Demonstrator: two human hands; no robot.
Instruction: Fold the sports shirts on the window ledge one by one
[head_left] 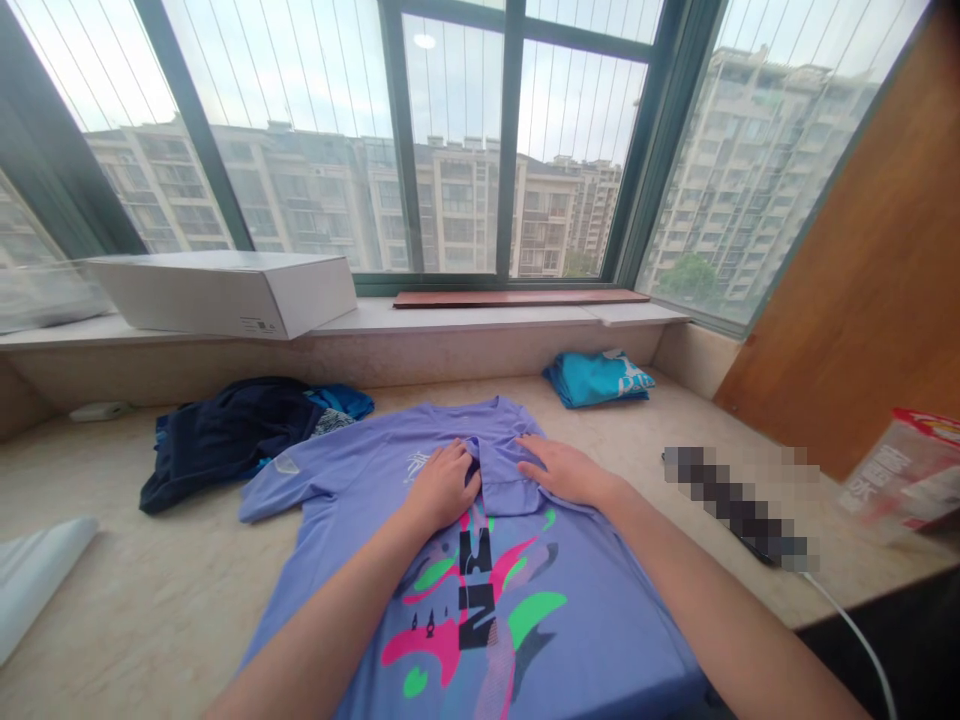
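A purple T-shirt [337, 530] lies spread on the stone ledge, collar towards the window, with a pink, green and black print on its front. Its right sleeve [510, 490] is folded inward across the chest, while the other sleeve sticks out to the left. My left hand [446, 487] is closed at the folded sleeve's hem, fingers bent and thumb beside the opening. On the right, my right hand [570, 470] rests on the fold near the shoulder, its fingers stretched out and thumb apart.
Dark clothes [232, 430] lie in a heap at left, and a folded turquoise garment [600, 378] is at the back right. A white box [225, 290] stands on the sill [375, 318]. At right are a blurred dark device [735, 505] with a white cable and a clear plastic package [900, 480].
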